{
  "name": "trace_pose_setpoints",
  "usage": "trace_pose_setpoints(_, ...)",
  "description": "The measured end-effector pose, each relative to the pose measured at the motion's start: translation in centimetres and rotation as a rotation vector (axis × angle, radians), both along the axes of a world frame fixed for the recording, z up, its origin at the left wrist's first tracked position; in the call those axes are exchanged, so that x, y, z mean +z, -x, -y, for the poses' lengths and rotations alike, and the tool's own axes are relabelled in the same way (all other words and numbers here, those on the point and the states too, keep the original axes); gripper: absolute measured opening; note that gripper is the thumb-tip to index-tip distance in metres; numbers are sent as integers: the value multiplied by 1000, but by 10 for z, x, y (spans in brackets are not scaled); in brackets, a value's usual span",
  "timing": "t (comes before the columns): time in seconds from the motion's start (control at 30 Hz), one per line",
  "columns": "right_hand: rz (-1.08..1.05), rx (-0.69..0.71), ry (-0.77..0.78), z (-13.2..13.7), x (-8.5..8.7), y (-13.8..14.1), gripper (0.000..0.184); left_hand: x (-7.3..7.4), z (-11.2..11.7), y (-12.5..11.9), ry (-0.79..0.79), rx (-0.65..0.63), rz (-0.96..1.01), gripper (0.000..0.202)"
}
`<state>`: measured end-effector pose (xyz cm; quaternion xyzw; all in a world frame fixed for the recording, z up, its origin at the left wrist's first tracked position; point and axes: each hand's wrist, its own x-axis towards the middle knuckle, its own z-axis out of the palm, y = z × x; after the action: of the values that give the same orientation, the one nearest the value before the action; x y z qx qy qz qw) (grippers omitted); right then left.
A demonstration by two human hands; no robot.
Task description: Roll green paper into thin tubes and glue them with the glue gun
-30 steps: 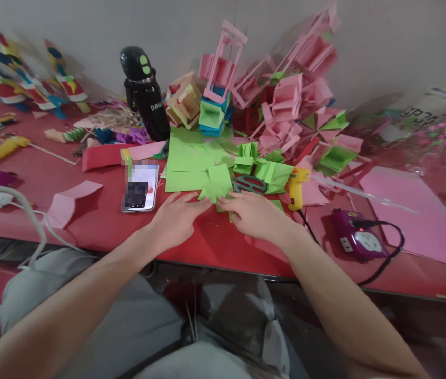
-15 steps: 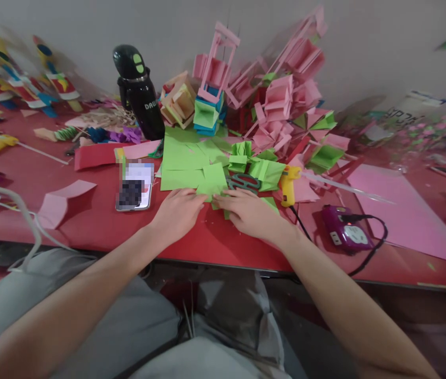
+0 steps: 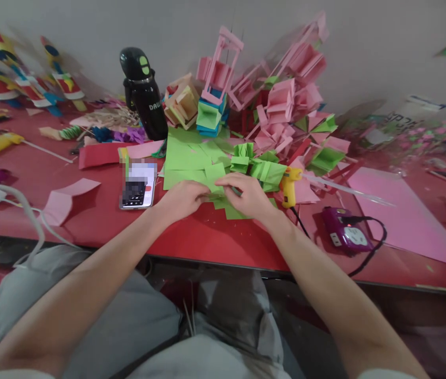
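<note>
A small green paper piece (image 3: 215, 172) lies between my hands, over larger green sheets (image 3: 183, 157). My left hand (image 3: 183, 200) is closed, thumb and fingertips pinched at the paper's lower left edge. From the other side my right hand (image 3: 249, 196) has its fingers bent and pressed together at the lower right edge. The exact grip is partly hidden by the fingers. Below my right hand, another green sheet (image 3: 238, 212) sticks out on the red table (image 3: 210, 237). Folded green paper pieces (image 3: 242, 155) stand just behind that hand.
A phone (image 3: 139, 184) lies left of my hands, with a black bottle (image 3: 144, 95) behind it. To the right are a yellow glue gun (image 3: 288, 187), a purple power adapter (image 3: 347, 231) with a cord and a pink sheet (image 3: 408, 221). Pink paper chairs (image 3: 281, 100) pile up at the back.
My fingers have gone from stretched flat on the green paper to bent and pinched at its edge. My right hand now covers most of the scissors. The view has shifted slightly.
</note>
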<state>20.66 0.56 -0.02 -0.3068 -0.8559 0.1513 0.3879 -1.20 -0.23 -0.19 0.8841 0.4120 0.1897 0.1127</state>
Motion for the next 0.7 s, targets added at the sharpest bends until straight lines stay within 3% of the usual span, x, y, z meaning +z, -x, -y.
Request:
trace_pose_setpoints(0.1,-118,-69,14,7,-2,0,21,0,5,-2,-106,14,-63,22)
trace_pose_setpoints(0.23,-138,-149,81,15,1,1,11,-3,12,-5,-257,220,53,17)
trace_pose_setpoints(0.3,-134,-160,153,17,1,4,23,-3,14,-7,-302,279,128,16)
trace_pose_setpoints(0.47,-97,-168,312,13,-6,14,45,-4,20,-13,-285,262,202,22)
trace_pose_setpoints(0.7,-51,-226,315,10,-8,16,49,-6,25,-22,-308,302,210,24)
